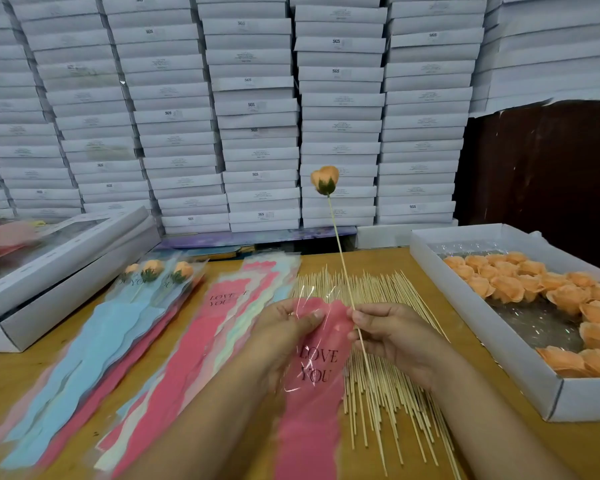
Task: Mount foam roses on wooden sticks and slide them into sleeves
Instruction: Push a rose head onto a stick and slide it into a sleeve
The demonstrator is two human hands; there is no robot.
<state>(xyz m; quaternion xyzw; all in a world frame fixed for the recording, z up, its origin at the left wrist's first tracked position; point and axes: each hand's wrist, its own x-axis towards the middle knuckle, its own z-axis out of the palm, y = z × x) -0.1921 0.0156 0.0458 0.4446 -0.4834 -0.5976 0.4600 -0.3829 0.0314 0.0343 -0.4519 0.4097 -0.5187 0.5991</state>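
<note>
Head view: wooden table (326, 261), stacked white boxes (257, 109) behind; left hand (284, 327) pinches sleeve (312, 375), right hand (392, 334) grips stick (340, 251).

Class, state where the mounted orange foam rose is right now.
In the head view, the orange foam rose stands centre frame atop a stick held by the right hand, above the loose sticks.

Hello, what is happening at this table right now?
A person is packing foam roses. The right hand holds a stick with an orange rose already mounted on top. The left hand pinches open a pink sleeve. The rose is not yet inside. Loose sticks lie beneath.
</note>
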